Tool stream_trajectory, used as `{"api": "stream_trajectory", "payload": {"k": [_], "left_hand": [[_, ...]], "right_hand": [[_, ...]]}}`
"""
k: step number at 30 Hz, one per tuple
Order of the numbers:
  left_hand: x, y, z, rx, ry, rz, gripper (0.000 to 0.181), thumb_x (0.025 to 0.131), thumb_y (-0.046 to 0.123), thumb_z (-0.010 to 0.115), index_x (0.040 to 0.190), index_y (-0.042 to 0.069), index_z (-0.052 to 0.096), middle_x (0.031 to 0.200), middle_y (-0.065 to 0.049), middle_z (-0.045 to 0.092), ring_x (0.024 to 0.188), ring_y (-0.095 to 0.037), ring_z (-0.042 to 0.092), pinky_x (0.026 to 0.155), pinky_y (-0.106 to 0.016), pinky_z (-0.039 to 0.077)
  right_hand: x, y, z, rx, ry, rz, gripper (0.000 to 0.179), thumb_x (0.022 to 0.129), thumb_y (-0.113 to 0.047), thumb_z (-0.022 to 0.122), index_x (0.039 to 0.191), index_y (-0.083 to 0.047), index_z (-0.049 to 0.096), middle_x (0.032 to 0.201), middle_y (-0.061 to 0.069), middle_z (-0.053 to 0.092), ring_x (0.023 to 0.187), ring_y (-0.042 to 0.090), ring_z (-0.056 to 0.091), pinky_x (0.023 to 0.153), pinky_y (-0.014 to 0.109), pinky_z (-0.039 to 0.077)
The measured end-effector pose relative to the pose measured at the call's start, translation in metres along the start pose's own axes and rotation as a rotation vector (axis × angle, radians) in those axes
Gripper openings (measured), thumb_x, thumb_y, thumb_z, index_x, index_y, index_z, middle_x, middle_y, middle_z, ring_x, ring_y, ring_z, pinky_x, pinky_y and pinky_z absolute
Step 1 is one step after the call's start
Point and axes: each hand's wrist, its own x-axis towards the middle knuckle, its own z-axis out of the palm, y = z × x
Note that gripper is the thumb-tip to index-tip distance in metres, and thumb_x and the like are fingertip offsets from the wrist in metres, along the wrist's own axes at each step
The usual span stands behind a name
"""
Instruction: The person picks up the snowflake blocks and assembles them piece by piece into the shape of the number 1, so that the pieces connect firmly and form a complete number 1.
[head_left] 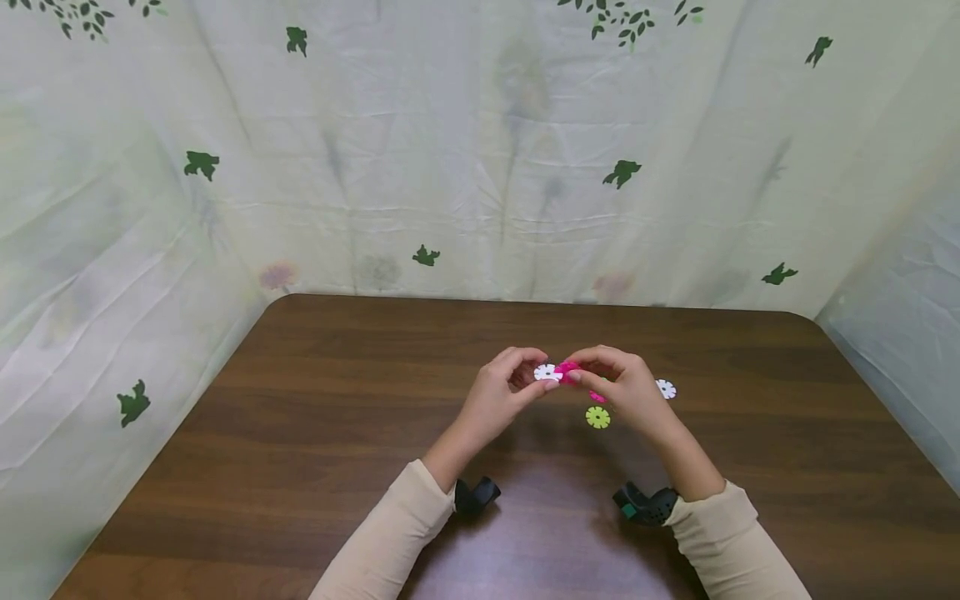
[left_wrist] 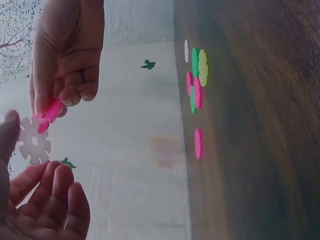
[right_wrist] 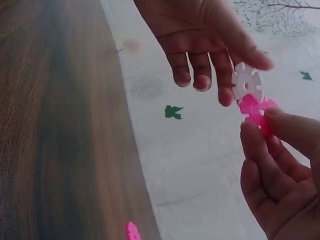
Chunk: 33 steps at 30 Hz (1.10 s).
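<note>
The round white notched plastic disc (right_wrist: 242,77) and the round pink notched plastic disc (right_wrist: 255,118) look hard and smooth. The round yellow-green notched disc (head_left: 597,417) looks like plastic too. The big brown table (head_left: 300,467) looks like wood, smooth and a bit shiny. The white cloth sheet with green bird shapes (head_left: 450,125) is wrinkly and dull. The beige sleeve (head_left: 405,533) looks like soft, dull cloth.

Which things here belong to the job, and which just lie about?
Job:
white notched plastic disc, left hand
pink notched plastic disc, right hand

Lying about, maybe spares, all notched plastic discs:
yellow-green disc
loose white disc
loose pink discs
green discs
</note>
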Motion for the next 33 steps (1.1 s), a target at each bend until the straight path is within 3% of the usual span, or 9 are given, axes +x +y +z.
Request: {"api": "stream_trajectory", "payload": {"k": [5,13,22,29,33], "left_hand": [[-0.001,0.001,0.0,0.012,-0.019,0.049,0.042,0.074,0.015,0.074,0.111,0.005,0.057,0.105,-0.005,0.053,0.075,-0.013,0.054,0.068,-0.022,0.047],[-0.002,0.001,0.006,0.063,-0.05,0.171,0.042,0.073,0.009,0.074,0.111,0.003,0.056,0.104,-0.004,0.052,0.084,-0.011,0.054,0.068,-0.017,0.047],[-0.002,-0.002,0.008,0.188,-0.001,0.236,0.035,0.074,0.014,0.074,0.105,0.008,0.06,0.095,0.0,0.054,0.062,-0.01,0.044,0.056,-0.017,0.038],[-0.002,-0.003,0.005,0.198,-0.001,0.24,0.034,0.074,0.014,0.074,0.104,0.008,0.06,0.091,0.002,0.055,0.06,-0.011,0.043,0.054,-0.016,0.036],[-0.002,-0.003,0.004,0.207,0.005,0.234,0.033,0.074,0.015,0.074,0.103,0.008,0.06,0.09,0.002,0.055,0.061,-0.011,0.043,0.055,-0.016,0.036]], "right_hand": [[-0.001,-0.015,0.001,0.024,-0.033,0.044,0.018,0.08,0.005,0.062,0.097,0.009,0.06,0.085,0.02,0.061,0.068,0.037,0.06,0.057,0.029,0.051],[-0.001,-0.013,0.004,0.105,-0.072,0.12,0.017,0.082,0.007,0.059,0.097,0.014,0.056,0.084,0.023,0.06,0.064,0.022,0.062,0.06,0.036,0.052],[0.002,0.011,0.006,0.111,-0.106,0.124,0.02,0.083,-0.002,0.062,0.1,0.008,0.058,0.083,0.018,0.061,0.067,0.026,0.062,0.065,0.044,0.05],[-0.002,-0.005,0.001,-0.127,-0.039,0.057,0.027,0.081,-0.006,0.065,0.106,0.001,0.058,0.093,0.012,0.06,0.076,0.029,0.057,0.06,0.029,0.049],[-0.004,0.01,-0.01,-0.18,-0.03,0.035,0.035,0.081,-0.011,0.066,0.114,-0.006,0.056,0.105,0.01,0.057,0.085,0.022,0.057,0.065,0.033,0.05]]}}
